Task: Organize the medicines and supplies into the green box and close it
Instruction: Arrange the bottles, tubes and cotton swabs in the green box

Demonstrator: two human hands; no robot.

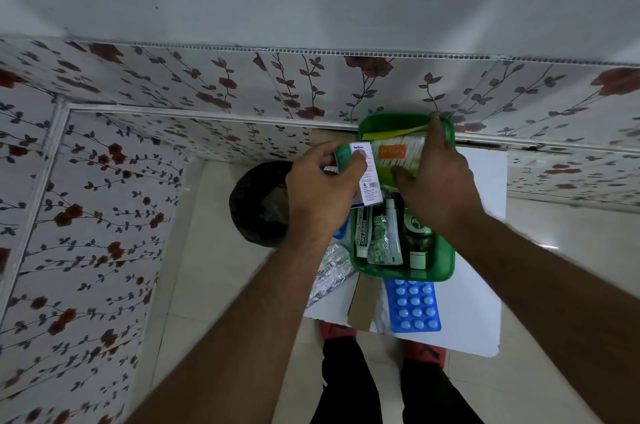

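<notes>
Green box (446, 262), ctr under right hand (438, 181)

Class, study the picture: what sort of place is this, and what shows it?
Probably a room in a home: floral wall panels, a tiled floor, and a small white table holding a green box of medicines.

Glossy plastic green box (446, 264), crinkled foil strip (329, 273)
</notes>
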